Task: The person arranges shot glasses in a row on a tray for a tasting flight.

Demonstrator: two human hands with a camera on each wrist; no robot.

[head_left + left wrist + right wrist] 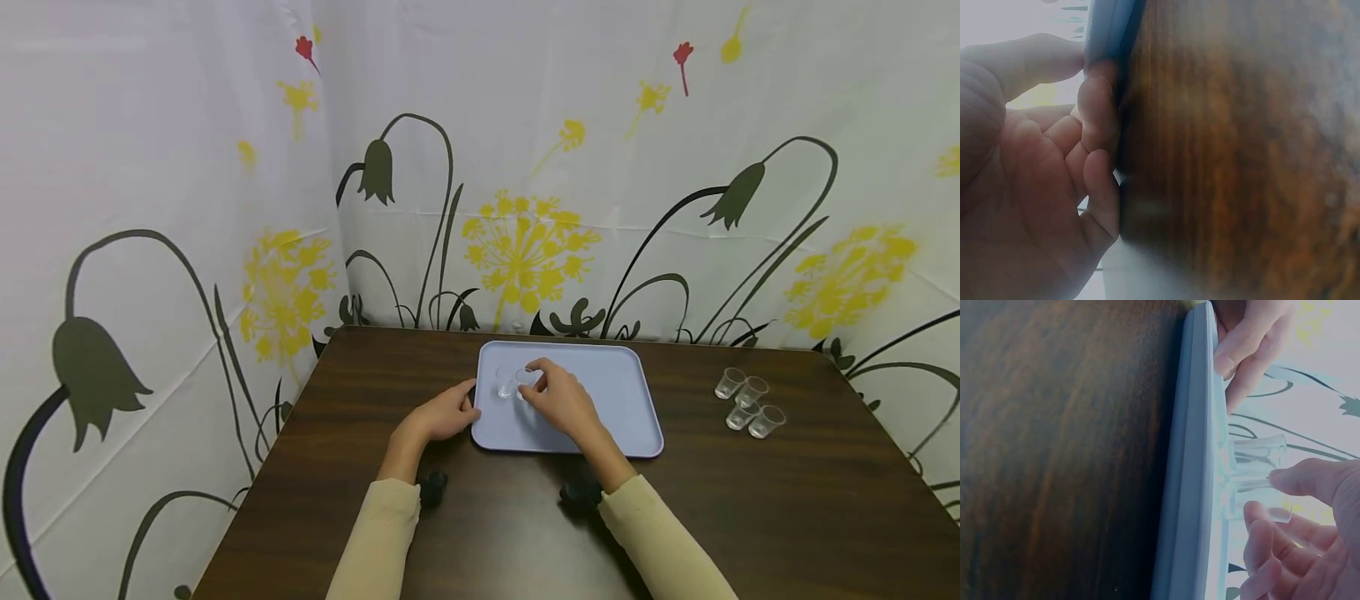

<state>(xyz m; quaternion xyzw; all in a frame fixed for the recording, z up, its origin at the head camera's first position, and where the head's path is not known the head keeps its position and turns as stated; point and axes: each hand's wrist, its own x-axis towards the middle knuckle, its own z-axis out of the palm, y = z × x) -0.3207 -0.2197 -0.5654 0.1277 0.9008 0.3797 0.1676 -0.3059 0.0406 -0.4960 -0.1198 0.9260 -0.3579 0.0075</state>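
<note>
A pale blue tray [607, 392] lies on the table, with two small clear plastic cups standing side by side near its left end. My right hand [564, 404] reaches over the tray and pinches the right-hand cup [1259, 499] between thumb and fingers. Close beside it stands the other cup [1259, 453], upright on the tray. At the tray's left edge, my left hand [442, 412] grips the rim, thumb on top and fingertips at the outer side, as the left wrist view shows.
Several more clear cups [751, 390] stand in a cluster on the dark wooden table [495, 533], to the right of the tray. Behind the table's back edge hangs a white curtain [525, 83] with a flower print. Black devices [581, 493] sit at both wrists.
</note>
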